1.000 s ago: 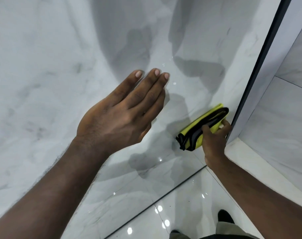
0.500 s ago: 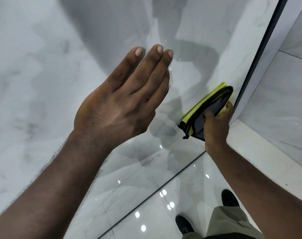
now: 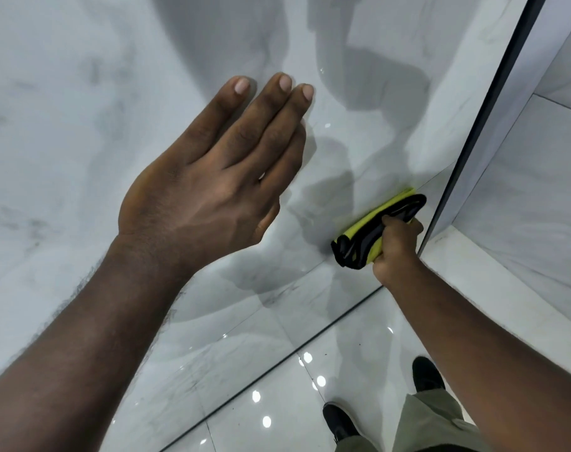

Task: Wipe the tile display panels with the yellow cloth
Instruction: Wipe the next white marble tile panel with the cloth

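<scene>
Tile panel point(image 3: 82, 125) — yellow cloth point(image 3: 369, 228) in right hand point(image 3: 396, 247)

Left hand point(image 3: 209, 187) held flat, fingers straight together; right hand point(image 3: 396, 246) reaches low, grip curled tight.

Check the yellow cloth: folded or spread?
Folded: the yellow cloth shows stacked layers, black trim doubled over, a compact pad in the right hand.

Glossy white floor tiles point(image 3: 277, 415) throw back bright spots of light. A pair of black shoes point(image 3: 338, 420) stands on them, with olive trousers point(image 3: 434, 425) above. A pale ledge point(image 3: 492, 282) runs along the right.
</scene>
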### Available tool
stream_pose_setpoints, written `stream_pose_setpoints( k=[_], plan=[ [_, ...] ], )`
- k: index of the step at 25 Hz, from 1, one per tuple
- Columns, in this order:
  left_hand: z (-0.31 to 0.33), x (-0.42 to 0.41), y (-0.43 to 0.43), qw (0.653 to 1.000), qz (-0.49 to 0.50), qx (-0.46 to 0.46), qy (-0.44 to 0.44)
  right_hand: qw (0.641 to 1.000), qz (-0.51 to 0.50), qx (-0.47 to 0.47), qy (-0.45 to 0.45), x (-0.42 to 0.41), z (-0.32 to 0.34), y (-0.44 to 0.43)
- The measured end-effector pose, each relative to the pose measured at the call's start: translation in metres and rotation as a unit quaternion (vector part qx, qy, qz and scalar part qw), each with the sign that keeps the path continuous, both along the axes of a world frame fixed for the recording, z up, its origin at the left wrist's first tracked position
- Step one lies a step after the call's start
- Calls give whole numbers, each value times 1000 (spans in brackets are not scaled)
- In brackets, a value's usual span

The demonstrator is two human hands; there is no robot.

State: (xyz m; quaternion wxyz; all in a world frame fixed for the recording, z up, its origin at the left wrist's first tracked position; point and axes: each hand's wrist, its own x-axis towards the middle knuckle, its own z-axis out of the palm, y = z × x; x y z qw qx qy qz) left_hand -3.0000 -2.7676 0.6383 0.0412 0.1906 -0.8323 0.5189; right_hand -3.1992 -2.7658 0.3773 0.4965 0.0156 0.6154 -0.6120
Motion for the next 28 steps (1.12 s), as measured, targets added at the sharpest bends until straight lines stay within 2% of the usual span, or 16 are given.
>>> stream_pose_setpoints(
  k=[3,6,10,12,13,14,16,19,20,21,23,24,25,27,28],
  plan=[
    [-1,0,0,1000,5,-2,-4,999,10,1,50,1,-2,-3],
    [0,0,1,1000,-4,-6,-9,1000,-3,26,-2,-5,-9,-5],
    [-3,1,-2,1000,-9,-11,-4,999,20,21,46,-10,-4,-6],
    [-3,1,-3,1000,-13,3,1,1000,12,9,26,-8,12,-4],
    [-3,1,-3,1000,-14,10,4,999,5,-6,46,-7,26,-3],
    [-3,1,-2,1000,-15,12,12,994,6,-26,101,-7,44,-2],
    [0,-2,4,997,-4,11,70,972,-8,-87,216,-10,78,-6],
    [11,-10,17,983,35,45,177,970,-34,-74,229,-26,134,-26],
    [18,-8,21,980,42,48,191,959,-34,-85,270,-24,153,-28],
    [26,-3,24,979,47,44,194,925,-33,-134,355,-17,175,-20],
    [41,13,26,979,37,31,196,829,-19,-239,505,-2,198,-7],
    [48,23,27,980,28,26,196,796,-20,-258,547,-4,201,-7],
    [53,30,27,981,19,23,194,808,-30,-240,537,-7,209,-10],
    [57,36,27,981,6,28,192,901,-50,-154,402,-9,224,-15],
    [58,36,27,982,6,30,187,905,-50,-143,397,0,233,-11]
  ],
)
